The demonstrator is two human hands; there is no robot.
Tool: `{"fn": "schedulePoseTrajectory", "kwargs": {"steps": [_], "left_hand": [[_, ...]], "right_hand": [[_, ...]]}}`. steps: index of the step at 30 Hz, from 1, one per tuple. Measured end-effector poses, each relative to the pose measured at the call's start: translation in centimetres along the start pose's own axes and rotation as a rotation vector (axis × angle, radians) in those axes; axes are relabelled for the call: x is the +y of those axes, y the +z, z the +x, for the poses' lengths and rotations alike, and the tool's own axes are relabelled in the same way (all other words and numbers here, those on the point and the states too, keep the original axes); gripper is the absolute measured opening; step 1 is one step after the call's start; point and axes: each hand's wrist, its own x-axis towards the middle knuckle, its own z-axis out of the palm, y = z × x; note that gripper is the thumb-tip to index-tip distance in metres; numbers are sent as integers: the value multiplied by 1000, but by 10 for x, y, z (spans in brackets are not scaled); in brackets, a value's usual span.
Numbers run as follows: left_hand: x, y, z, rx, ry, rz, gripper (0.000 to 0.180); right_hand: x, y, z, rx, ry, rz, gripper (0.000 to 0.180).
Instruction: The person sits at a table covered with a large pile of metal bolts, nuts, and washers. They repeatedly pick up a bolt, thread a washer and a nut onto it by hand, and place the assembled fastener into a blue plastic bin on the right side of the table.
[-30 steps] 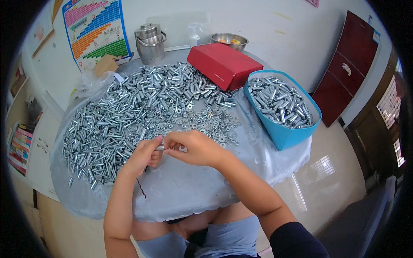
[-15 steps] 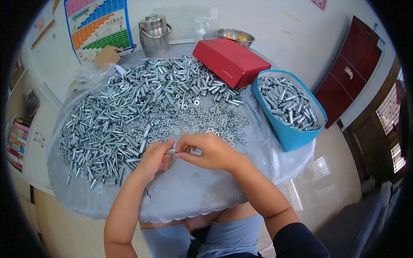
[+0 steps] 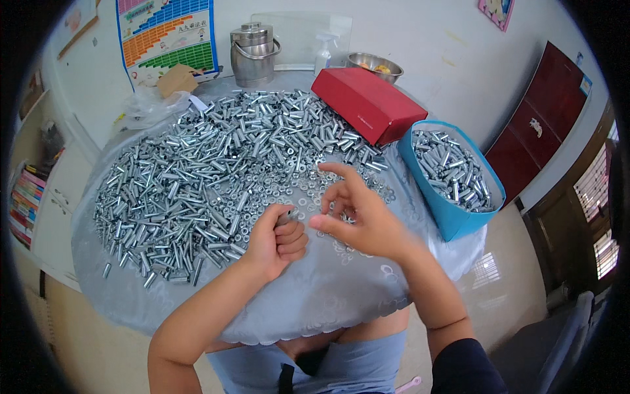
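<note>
My left hand [image 3: 277, 244] is closed round a short silver metal sleeve [image 3: 289, 216], whose end pokes out above the curled fingers. Just to its right, my right hand [image 3: 359, 220] hovers with forefinger and thumb apart and the other fingers bent; nothing shows between them. Behind both hands spread small washers and nuts [image 3: 262, 190]. A wide heap of silver metal sleeves and bolts [image 3: 190, 177] covers the left and back of the table.
A blue fabric bin [image 3: 446, 220] full of metal sleeves stands at the right table edge, beside a red box [image 3: 367, 105]. Farther back are a steel pot [image 3: 252, 59], a spray bottle [image 3: 323, 54] and a metal bowl [image 3: 394, 72]. A grey cloth [image 3: 315, 299] covers the table.
My hands were together at the metal sleeve. The right hand has let go and moved right, its fingers spreading. The left has turned into a fist round the sleeve; the view has shifted slightly.
</note>
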Motion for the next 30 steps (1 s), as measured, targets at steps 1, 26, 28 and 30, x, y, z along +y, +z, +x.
{"fn": "schedulePoseTrajectory", "kwargs": {"steps": [1,26,28,30], "left_hand": [[-3,-5,1,-24,-6,-27,45],[-15,-25,3,-30,-71,-203,43],[-17,-25,4,-27,-74,-205,43],[-16,-21,3,-21,-79,-196,42]], "right_hand": [[0,-10,2,17,-45,-45,41],[55,-50,-11,-462,-64,-606,39],[56,-50,-15,-502,-34,-621,43],[56,-51,-17,-514,-18,-621,42]]}}
